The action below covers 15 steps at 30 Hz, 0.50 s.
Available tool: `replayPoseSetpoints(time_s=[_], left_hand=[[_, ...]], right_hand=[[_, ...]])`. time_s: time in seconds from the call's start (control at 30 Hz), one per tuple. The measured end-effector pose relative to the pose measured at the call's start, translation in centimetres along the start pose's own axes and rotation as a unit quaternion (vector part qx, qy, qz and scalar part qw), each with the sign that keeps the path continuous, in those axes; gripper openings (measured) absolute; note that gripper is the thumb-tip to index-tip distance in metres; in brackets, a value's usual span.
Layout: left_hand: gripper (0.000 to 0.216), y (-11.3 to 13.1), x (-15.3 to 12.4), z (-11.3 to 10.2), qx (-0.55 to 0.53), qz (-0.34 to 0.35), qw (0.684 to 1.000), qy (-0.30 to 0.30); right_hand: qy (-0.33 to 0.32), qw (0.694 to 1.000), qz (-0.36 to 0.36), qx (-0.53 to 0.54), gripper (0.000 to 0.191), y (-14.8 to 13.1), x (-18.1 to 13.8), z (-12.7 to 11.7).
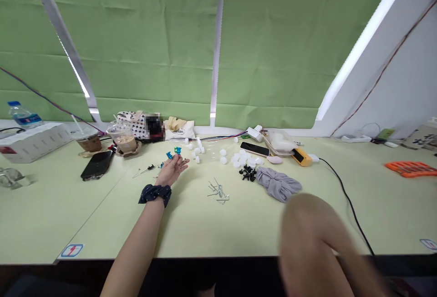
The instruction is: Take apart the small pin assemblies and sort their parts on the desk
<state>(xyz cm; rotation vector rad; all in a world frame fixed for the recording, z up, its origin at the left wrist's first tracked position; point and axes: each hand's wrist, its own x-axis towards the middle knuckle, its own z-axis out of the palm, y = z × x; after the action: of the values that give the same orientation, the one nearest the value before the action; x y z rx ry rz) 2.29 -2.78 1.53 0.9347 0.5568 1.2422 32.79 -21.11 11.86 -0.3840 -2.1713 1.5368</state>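
My left hand, with a dark dotted scrunchie on its wrist, is over the left middle of the table. At its fingertips it grips a small blue-and-green piece. A blue piece shows beside the fingers, and its exact kind is too small to tell. Beside this hand lie thin pins with dark heads. My right hand is large and smeared by motion at the lower right, close to the camera. Its fingers cannot be made out. Between the hands lies a pile of bent metal hex keys.
White round caps, small black parts and a grey cloth band lie right of centre. Behind them are a phone and a yellow device. Drink cups and a black phone stand left. An orange item lies far right.
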Motion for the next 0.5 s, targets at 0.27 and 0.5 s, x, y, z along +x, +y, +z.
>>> replayPoseSetpoints(time_s=[0.27, 0.5], left_hand=[[0.020, -2.7, -0.6, 2.1, 0.058, -0.073, 0.992, -0.082], [0.035, -3.0, -1.1, 2.8, 0.160, -0.131, 0.973, -0.099]], right_hand=[[0.301, 0.850, 0.312, -0.298, 0.021, 13.0, 6.8, -4.3], [0.293, 0.805, 0.334, -0.394, 0.007, 15.9, 7.0, -3.1]])
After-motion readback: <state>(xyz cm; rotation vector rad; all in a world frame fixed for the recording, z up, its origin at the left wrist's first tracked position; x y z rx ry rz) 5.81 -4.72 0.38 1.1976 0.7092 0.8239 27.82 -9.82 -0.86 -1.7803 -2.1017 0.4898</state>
